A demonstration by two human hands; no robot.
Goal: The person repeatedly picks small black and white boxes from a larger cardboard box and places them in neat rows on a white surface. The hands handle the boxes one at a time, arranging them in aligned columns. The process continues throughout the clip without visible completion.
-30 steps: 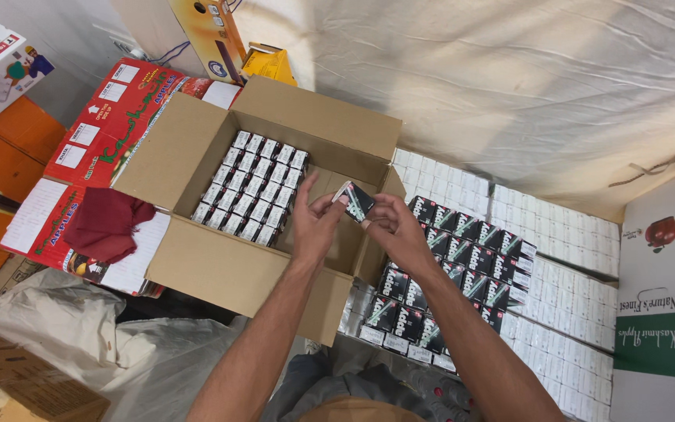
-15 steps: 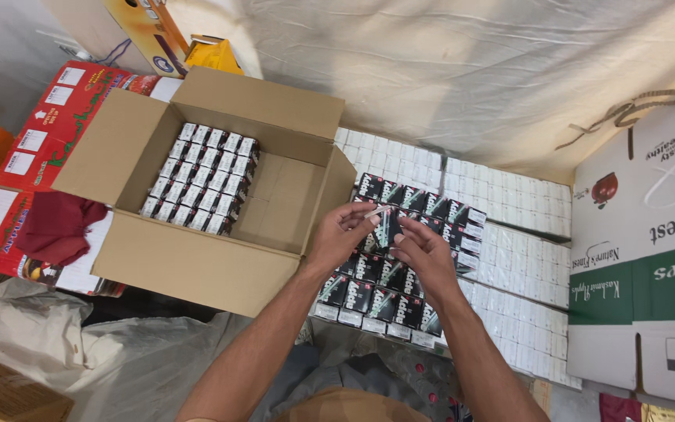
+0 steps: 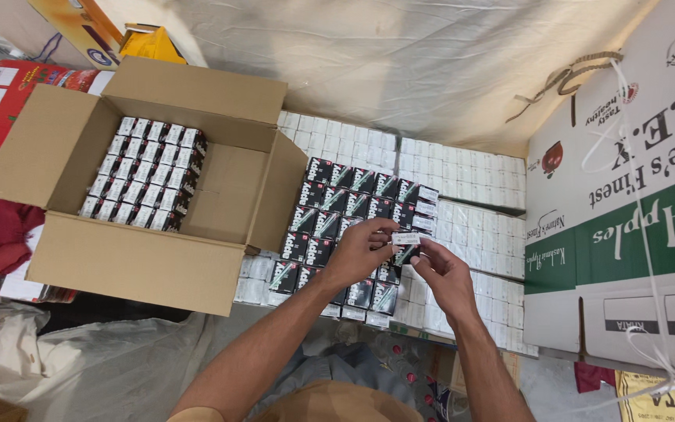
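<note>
Both hands meet over the stack of dark packets (image 3: 353, 227): the left hand (image 3: 361, 252) and the right hand (image 3: 443, 273) each pinch an end of one small white-faced packet (image 3: 405, 238), lifted just above the stack. Holding it level by its ends, clear of its neighbours, looks the neat way to handle it. Under the stack lie flat white cartons (image 3: 462, 168). To the left stands an open cardboard box (image 3: 134, 266), partly filled with rows of packets (image 3: 146, 176); a large printed carton (image 3: 626, 227) sits at right.

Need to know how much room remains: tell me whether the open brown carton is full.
Partly full. The carton holds small black-and-white boxes on its left side only; bare cardboard shows on the right.
</note>
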